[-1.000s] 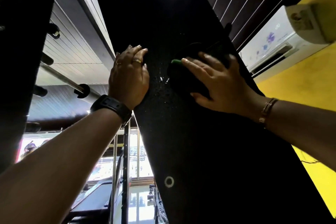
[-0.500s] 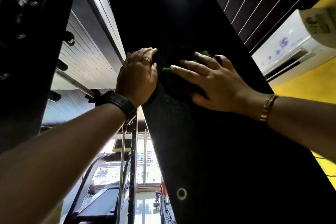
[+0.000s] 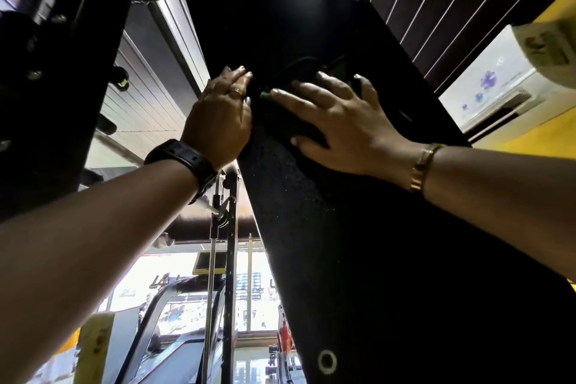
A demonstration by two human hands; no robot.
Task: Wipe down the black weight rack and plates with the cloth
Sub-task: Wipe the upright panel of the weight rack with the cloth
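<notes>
**Two hands on the black rack**

The right hand [image 3: 339,121] is spread wide, with its fingers straight. It presses a dark cloth [image 3: 280,121] flat against the black rack [image 3: 358,259]. A small green bit of the cloth peeks out by the tip of one finger. The cloth sits high up on the rack, under the right hand and a little past it on the left.

The left hand [image 3: 221,115] lies flat on the left edge of the rack, just beside the cloth. Its fingers are straight and close together, and it holds nothing. One finger wears a gold ring [image 3: 236,91].

A black watch [image 3: 184,159] is on the left wrist. A gold bracelet [image 3: 422,170] is on the right wrist.

Low on the rack there is a small round hole with a pale rim [image 3: 326,361]. To the right of the rack, a white air cooler [image 3: 492,84] hangs on a yellow wall [image 3: 530,134]. To the left of the rack, bright windows show far behind.
</notes>
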